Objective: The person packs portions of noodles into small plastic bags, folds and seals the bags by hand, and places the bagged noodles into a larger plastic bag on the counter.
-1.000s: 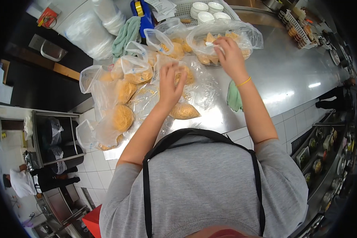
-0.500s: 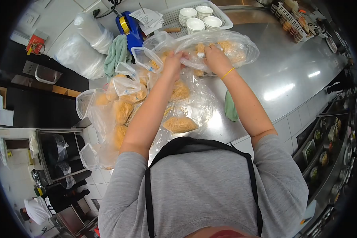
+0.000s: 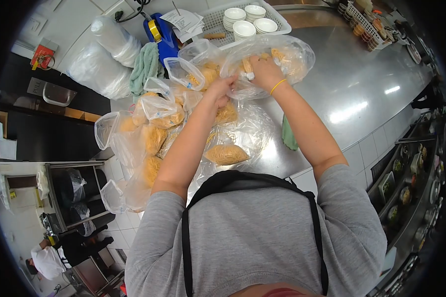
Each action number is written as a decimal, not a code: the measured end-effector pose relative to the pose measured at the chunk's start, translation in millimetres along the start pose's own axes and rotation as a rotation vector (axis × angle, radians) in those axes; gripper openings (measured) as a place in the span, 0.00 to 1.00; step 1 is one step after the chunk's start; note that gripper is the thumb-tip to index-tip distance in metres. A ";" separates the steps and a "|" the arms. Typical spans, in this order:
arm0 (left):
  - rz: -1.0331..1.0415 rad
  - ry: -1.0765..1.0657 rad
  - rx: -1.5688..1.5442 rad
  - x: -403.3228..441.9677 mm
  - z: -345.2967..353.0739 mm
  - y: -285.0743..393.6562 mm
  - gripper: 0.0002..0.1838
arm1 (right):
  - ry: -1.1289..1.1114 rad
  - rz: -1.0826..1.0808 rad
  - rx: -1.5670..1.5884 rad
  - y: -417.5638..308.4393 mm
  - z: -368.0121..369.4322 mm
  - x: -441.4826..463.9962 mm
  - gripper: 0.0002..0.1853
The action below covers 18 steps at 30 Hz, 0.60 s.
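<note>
My left hand [image 3: 220, 91] is at the near left edge of a large clear bag [image 3: 302, 54], its fingers closed on the plastic. My right hand [image 3: 265, 73] reaches into that bag, fingers bent down among pieces of yellow-orange food [image 3: 282, 55]; the fingertips are partly hidden. Something small and white shows beside them. To the left, several clear bags of thin yellow strands [image 3: 153, 138] lie close together. One packet of strands [image 3: 226, 155] rests nearer my body on loose clear plastic [image 3: 255, 126].
A white basket [image 3: 210, 19] holds stacked white bowls [image 3: 244, 29]. Beside it stand a blue tape dispenser [image 3: 167, 42] and a green cloth [image 3: 144, 69]. Another green cloth [image 3: 288, 134] lies at the counter's near edge. A person in white [image 3: 48, 262] is at the far lower left.
Both hands have moved forward to the large bag. My left hand has come from above the strands to the bag's edge, and my right hand has gone down into it.
</note>
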<state>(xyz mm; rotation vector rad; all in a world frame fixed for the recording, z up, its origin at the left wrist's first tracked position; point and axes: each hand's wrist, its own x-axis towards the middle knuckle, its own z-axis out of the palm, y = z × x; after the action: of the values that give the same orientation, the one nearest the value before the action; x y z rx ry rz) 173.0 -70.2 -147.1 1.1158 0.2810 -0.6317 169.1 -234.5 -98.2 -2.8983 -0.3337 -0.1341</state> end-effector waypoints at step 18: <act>0.196 0.010 -0.192 3.9 18.5 -10.1 0.09 | -0.205 0.067 0.815 35.9 1.5 28.0 0.34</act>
<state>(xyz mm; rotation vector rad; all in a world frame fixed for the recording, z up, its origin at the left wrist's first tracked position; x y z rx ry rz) 168.2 -91.0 -148.7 0.9479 0.2320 -0.4163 204.7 -262.2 -103.8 -2.1087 -0.2455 0.2560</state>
